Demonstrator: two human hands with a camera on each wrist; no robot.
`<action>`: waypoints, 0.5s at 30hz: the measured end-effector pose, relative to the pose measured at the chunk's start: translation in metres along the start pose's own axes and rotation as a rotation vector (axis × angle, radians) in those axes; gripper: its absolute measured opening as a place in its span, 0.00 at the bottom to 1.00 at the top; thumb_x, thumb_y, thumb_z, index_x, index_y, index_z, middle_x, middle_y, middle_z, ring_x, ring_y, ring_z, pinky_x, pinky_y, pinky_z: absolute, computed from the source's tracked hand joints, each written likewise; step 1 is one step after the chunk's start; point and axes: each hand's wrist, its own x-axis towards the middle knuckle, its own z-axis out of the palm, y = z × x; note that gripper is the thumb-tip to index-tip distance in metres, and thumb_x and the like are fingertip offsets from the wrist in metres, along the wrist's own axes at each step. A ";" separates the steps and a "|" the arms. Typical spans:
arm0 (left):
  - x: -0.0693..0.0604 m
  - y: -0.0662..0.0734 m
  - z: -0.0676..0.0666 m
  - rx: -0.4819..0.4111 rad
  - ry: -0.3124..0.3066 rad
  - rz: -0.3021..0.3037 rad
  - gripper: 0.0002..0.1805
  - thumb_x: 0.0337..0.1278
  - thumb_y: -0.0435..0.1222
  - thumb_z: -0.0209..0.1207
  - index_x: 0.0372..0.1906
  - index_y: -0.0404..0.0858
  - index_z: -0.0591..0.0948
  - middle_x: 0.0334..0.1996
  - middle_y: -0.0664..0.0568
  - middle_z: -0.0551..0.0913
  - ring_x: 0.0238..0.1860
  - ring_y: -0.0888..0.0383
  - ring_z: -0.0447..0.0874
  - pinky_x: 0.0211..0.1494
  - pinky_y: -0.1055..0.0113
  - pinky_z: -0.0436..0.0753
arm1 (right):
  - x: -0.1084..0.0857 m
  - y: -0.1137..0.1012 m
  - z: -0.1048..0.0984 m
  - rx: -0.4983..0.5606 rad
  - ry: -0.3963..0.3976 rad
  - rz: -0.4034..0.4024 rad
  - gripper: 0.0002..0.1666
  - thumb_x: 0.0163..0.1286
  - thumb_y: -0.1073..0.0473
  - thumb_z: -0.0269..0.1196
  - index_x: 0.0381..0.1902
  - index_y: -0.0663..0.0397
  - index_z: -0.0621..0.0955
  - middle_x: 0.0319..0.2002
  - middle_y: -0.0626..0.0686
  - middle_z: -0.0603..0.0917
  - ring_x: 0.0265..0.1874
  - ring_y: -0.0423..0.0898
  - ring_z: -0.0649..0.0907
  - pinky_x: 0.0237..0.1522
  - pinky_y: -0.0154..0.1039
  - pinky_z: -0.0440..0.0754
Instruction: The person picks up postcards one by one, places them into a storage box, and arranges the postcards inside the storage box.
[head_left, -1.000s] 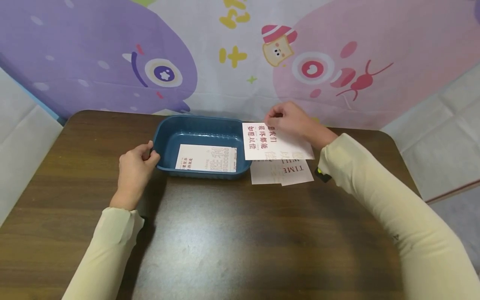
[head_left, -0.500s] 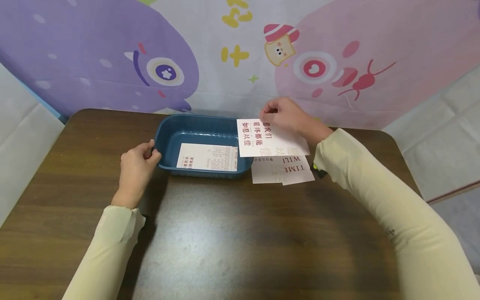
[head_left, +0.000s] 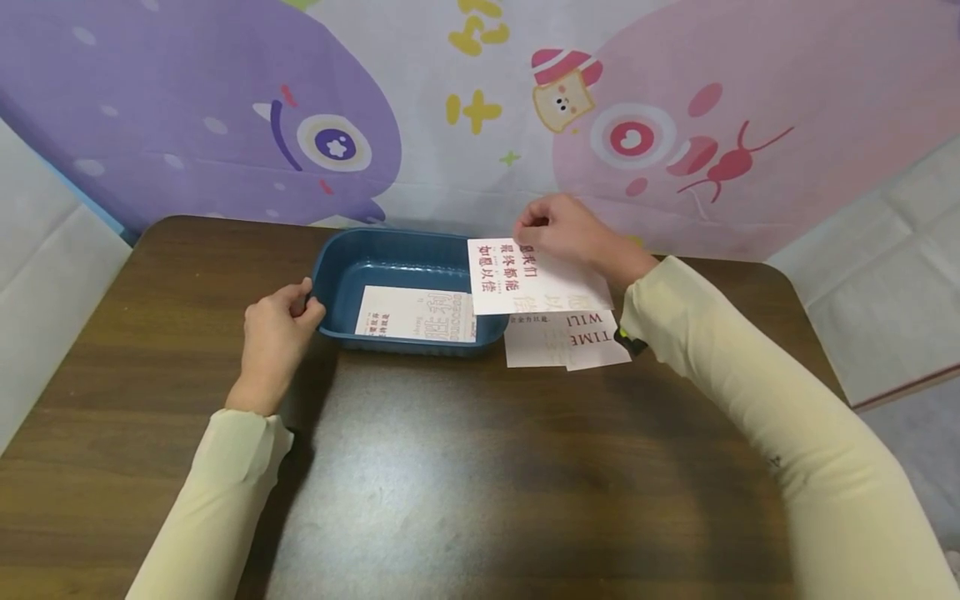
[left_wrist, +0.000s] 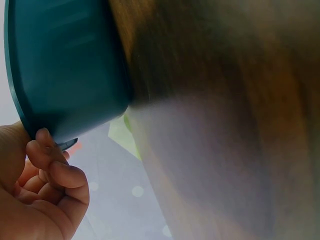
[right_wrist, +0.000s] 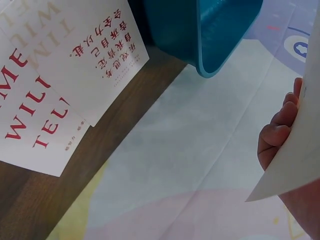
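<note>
A teal plastic basin (head_left: 405,346) stands at the back of the table, and a printed card (head_left: 416,315) lies inside it. My left hand (head_left: 273,342) pinches the basin's left rim between thumb and fingers; the left wrist view shows the curled fingers at the rim (left_wrist: 15,100). My right hand (head_left: 573,237) pinches another card (head_left: 540,283) by its far edge, holding it over the basin's right end. Below that card, two overlapping cards (head_left: 536,346) with red print rest on the table; the right wrist view shows these cards (right_wrist: 95,65) beside the basin.
The brown wooden table (head_left: 465,467) reaches back to a cartoon-printed backdrop (head_left: 450,167). White panels (head_left: 900,283) flank the table. A dark and yellow wristband piece (head_left: 628,340) shows at my right cuff.
My right hand has carried its card a little to the left, so that it overlaps the basin's right rim more. My left hand keeps its hold on the basin.
</note>
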 end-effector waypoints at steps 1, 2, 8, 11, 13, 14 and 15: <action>0.000 0.000 0.000 0.000 0.002 0.000 0.15 0.58 0.34 0.51 0.43 0.27 0.81 0.21 0.44 0.73 0.24 0.51 0.69 0.23 0.67 0.64 | 0.000 -0.001 0.000 0.000 -0.002 -0.002 0.13 0.66 0.57 0.55 0.42 0.59 0.81 0.41 0.56 0.79 0.43 0.48 0.73 0.51 0.40 0.66; 0.000 0.000 0.000 0.001 0.003 -0.001 0.15 0.58 0.34 0.51 0.43 0.27 0.81 0.21 0.44 0.73 0.24 0.51 0.69 0.23 0.67 0.64 | 0.001 -0.001 0.001 0.000 -0.004 -0.004 0.14 0.66 0.57 0.55 0.42 0.59 0.81 0.42 0.56 0.79 0.43 0.48 0.73 0.51 0.40 0.66; 0.000 -0.001 0.001 0.000 0.004 -0.003 0.16 0.59 0.34 0.51 0.44 0.27 0.81 0.21 0.44 0.72 0.25 0.51 0.69 0.23 0.67 0.64 | 0.003 -0.005 0.002 0.003 -0.007 -0.006 0.13 0.66 0.57 0.55 0.42 0.59 0.81 0.41 0.55 0.80 0.43 0.48 0.74 0.53 0.41 0.67; 0.000 -0.001 0.001 -0.004 0.006 0.003 0.16 0.59 0.34 0.51 0.45 0.27 0.81 0.21 0.44 0.72 0.24 0.51 0.69 0.23 0.67 0.64 | 0.004 -0.007 0.003 0.004 -0.004 -0.010 0.13 0.66 0.57 0.55 0.41 0.59 0.81 0.40 0.55 0.80 0.43 0.47 0.74 0.52 0.41 0.67; 0.000 -0.001 0.001 -0.004 0.008 0.009 0.16 0.58 0.33 0.51 0.45 0.27 0.81 0.21 0.44 0.72 0.24 0.51 0.69 0.23 0.67 0.63 | 0.004 -0.008 0.004 0.005 0.000 -0.016 0.13 0.66 0.57 0.55 0.41 0.60 0.81 0.40 0.55 0.80 0.43 0.47 0.73 0.52 0.40 0.67; 0.000 -0.001 0.001 -0.004 0.009 0.011 0.16 0.58 0.33 0.51 0.44 0.26 0.81 0.20 0.44 0.72 0.24 0.51 0.69 0.23 0.68 0.63 | 0.004 -0.008 0.004 0.006 0.003 -0.020 0.13 0.66 0.58 0.55 0.40 0.60 0.81 0.40 0.55 0.80 0.43 0.47 0.73 0.52 0.40 0.67; 0.000 -0.001 0.000 -0.006 0.010 0.013 0.16 0.58 0.33 0.51 0.44 0.26 0.81 0.20 0.44 0.72 0.24 0.51 0.69 0.22 0.68 0.63 | 0.005 -0.008 0.004 0.008 0.005 -0.021 0.13 0.66 0.58 0.55 0.40 0.60 0.81 0.40 0.55 0.80 0.42 0.47 0.73 0.52 0.40 0.67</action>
